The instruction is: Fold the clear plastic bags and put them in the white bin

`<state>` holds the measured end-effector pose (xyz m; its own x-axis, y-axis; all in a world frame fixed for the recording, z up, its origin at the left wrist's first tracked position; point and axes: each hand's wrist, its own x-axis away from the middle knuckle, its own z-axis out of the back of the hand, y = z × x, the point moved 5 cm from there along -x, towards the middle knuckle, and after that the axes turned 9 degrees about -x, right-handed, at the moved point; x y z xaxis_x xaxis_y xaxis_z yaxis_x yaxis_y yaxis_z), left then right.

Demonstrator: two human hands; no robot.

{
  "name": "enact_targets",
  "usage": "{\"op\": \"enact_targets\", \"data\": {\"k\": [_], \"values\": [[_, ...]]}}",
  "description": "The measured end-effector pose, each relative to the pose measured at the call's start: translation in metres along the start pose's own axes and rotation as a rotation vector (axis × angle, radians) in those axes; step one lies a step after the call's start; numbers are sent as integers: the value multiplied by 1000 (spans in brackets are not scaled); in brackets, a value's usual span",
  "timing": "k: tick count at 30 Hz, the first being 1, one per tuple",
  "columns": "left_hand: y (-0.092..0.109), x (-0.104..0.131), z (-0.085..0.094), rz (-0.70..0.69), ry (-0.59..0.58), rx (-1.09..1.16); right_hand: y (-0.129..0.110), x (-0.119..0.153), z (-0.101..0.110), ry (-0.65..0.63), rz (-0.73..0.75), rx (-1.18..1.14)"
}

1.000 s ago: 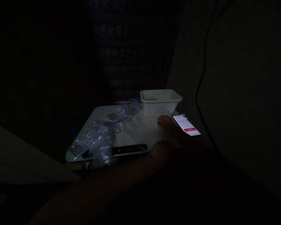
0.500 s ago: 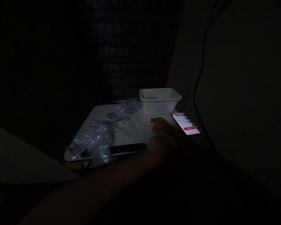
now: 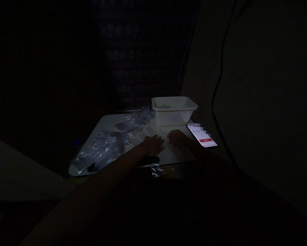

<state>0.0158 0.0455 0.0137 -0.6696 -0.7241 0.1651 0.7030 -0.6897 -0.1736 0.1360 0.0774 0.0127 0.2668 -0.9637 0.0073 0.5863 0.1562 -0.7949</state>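
In the dim light my left hand (image 3: pixel 153 145) lies over the white tabletop, palm down, its fingers stretched out and apart. Facing it, close by, is my right hand (image 3: pixel 177 137), with its fingers bent and together. What they hold, if anything, is too dark to make out. Thin clear plastic (image 3: pixel 149 131) lies flat on the table just beyond my left hand. A heap of crinkled clear plastic bags (image 3: pixel 102 148) covers the table's left side. Below my hands, a shiny piece of clear plastic (image 3: pixel 156 171) shows at the front edge.
A white plastic tub (image 3: pixel 172 118) stands at the back of the white table (image 3: pixel 108 119). A lit phone (image 3: pixel 203 136) lies at the right edge. Partly under my left forearm is a long black bar (image 3: pixel 153 160). A dark cable (image 3: pixel 216 92) hangs along the right wall.
My left hand has moved forward from the front edge onto the tabletop, its fingers now spread. My right hand's fingers have drawn in slightly. Shiny plastic now shows at the front edge.
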Motion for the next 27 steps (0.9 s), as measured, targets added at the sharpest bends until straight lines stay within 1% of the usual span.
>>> {"op": "enact_targets", "data": {"k": [2, 4, 6, 8, 11, 15, 23, 25, 27], "values": [[1, 1, 0, 7, -37, -12, -4, 3, 6, 89, 15, 220], [1, 2, 2, 3, -47, -12, -7, 7, 9, 152, 91, 426], [0, 2, 5, -4, -51, -4, -4, 11, 6, 131, 168, 599], [0, 2, 7, -4, -63, 11, 2, 13, 2, 86, 234, 701], [-1, 2, 8, -4, -73, 36, 10, 19, 1, 76, 280, 715], [-2, 2, 7, -6, -68, 47, 16, 31, 5, 69, 254, 682], [-2, 0, 5, -13, -60, 43, 16, 55, 0, -85, 291, 637], [-2, -1, 5, -13, -62, 43, 17, 57, 0, -103, 271, 627], [-5, -1, 10, -3, -27, 47, 17, 55, 3, -80, 235, 600]]}}
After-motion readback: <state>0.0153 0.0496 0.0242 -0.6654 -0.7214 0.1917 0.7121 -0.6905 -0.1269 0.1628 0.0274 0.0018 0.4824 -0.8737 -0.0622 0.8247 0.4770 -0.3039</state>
